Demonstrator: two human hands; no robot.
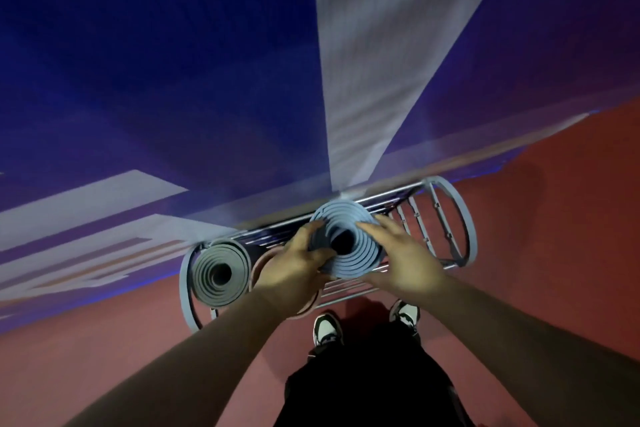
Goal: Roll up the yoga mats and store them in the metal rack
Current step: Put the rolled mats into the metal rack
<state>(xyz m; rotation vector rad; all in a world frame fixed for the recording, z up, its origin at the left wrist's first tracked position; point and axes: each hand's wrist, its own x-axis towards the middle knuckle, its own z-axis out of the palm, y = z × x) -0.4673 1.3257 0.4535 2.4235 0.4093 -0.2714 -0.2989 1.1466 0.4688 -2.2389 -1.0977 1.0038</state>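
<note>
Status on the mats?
Left hand grips blue mat, right hand pressed on it. Mat upright at rack, next to pink mat; grey mat far left. Nothing blocking.

Metal rack (184,288) on the red floor (519,236) holds grey mat (207,267) and blue mat (363,258).

Mats: three – blue mat (360,255), grey mat (221,270) at its 9 o'clock, pink mat (306,309) between.
Metal rack (450,218): one
Hands: two, left hand (294,269) and right hand (403,262)
Shoes (327,328): two

The rack (453,218) stands on the floor (554,236) against the wall (156,80), just ahead of the shoes (327,328). In it, the end mat (221,274) stands at the left. The middle mat (349,243) stands right of it, between the left hand (298,269) and the right hand (403,260).
</note>
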